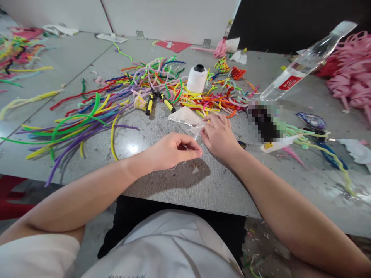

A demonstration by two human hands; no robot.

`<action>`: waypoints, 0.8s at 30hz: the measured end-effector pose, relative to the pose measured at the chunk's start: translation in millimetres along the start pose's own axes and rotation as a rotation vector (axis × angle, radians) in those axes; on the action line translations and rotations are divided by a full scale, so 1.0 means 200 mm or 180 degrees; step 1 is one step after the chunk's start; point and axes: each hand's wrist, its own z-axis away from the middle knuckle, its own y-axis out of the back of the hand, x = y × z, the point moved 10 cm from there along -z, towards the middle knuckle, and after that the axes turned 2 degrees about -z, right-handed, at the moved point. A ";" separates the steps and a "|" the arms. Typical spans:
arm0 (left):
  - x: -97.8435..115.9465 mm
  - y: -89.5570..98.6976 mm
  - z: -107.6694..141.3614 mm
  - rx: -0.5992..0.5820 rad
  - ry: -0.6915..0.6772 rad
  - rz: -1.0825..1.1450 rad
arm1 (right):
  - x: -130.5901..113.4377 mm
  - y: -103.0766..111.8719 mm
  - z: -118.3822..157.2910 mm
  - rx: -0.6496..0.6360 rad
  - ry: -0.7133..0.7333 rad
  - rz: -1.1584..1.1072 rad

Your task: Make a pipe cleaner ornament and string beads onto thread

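My left hand point(176, 151) is over the near part of the table, thumb and forefinger pinched together; whatever lies between the tips is too small to make out. A faint thread-like line shows beneath it. Just to its right, my right hand point(218, 135) has curled fingers at the open end of a clear plastic bag point(187, 116) that holds small whitish bits. Behind the bag lie yellow-and-black handled pliers point(159, 101) and a white spool of thread point(197, 79).
Colourful pipe cleaners point(84, 123) spread across the table's left and middle. A clear plastic bottle point(301, 63) leans at the right, near pink looped strips point(352, 77). A white glue tube point(279, 144) lies beside a pixelated dark object point(265, 121). White panels point(174, 19) bound the back.
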 end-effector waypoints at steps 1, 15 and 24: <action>0.00 -0.01 0.00 -0.0071 0.0034 0.0029 | -0.01 0.03 0.00 0.0109 0.0043 -0.0043; 0.05 0.00 0.05 -0.0017 -0.0143 0.0688 | -0.17 0.29 0.13 0.0689 -0.1120 -0.4561; 0.08 0.03 0.08 0.0202 -0.0066 0.0627 | -0.16 0.31 0.13 0.0875 -0.0683 -0.4539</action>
